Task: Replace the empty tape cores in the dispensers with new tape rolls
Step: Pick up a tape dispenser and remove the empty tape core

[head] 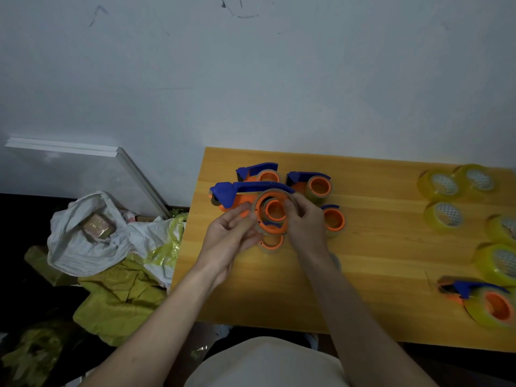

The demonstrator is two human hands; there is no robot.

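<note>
A blue and orange tape dispenser [245, 192] is lifted above the wooden table [377, 233] near its left end. Around its orange hub sits a thin empty core [259, 205]. My left hand [231, 233] holds the dispenser from the lower left, fingers curled at the core's edge. My right hand [304, 219] pinches the core's right rim. Several more dispensers with empty cores lie just behind and below, such as one [312, 184]. Several new yellowish tape rolls [442, 185] lie at the right. A dispenser loaded with a full roll [485, 300] lies at the front right.
A wall stands right behind the table. Left of the table, on the floor, lie a white bag [86, 236] with a taped bundle in it and yellow-green plastic waste [120, 297]. A white panel [83, 174] leans on the wall.
</note>
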